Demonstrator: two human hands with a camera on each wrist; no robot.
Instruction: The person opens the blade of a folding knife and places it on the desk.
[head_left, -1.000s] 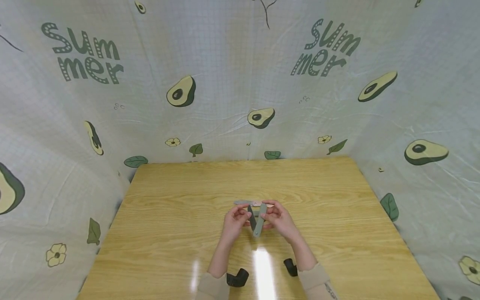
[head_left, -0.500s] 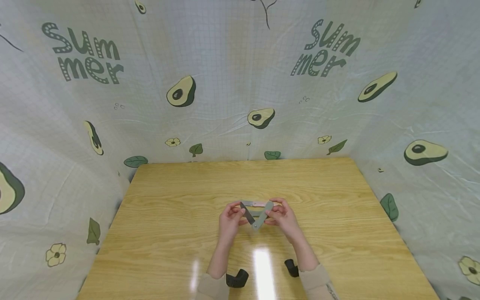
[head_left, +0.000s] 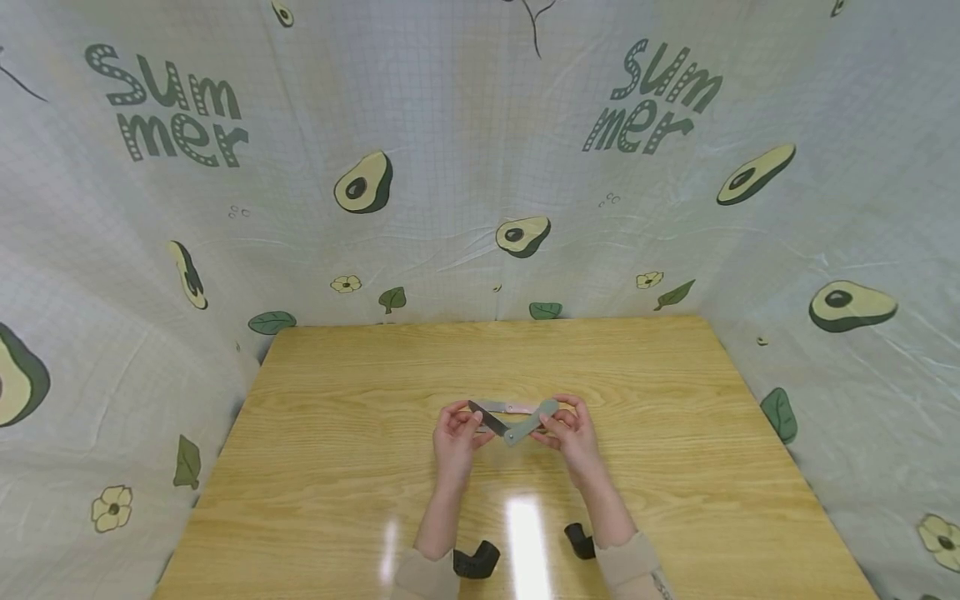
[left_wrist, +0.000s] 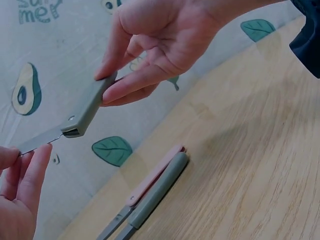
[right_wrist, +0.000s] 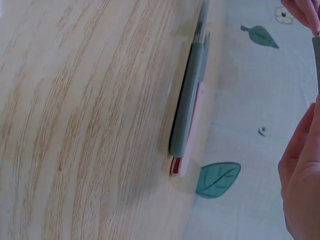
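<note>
A folding knife with a grey-green handle is held up between the two hands, its blade swung partly out at a wide angle. My left hand pinches the blade between thumb and fingers. The handle's far end is pinched by my right hand, also seen at the top of the left wrist view. On the table behind lie a pink-handled folding knife and a green-handled knife, side by side with blades out. In the right wrist view the held knife is mostly cut off at the edge.
The wooden table runs back to a hanging curtain printed with avocados and leaves. Similar cloth hangs at both sides. Black curved pieces show beside each forearm.
My hands have moved apart, and the folding knife has opened from a narrow V to a wide angle. Its pivot has risen slightly in the head view. The knives on the table stay put.
</note>
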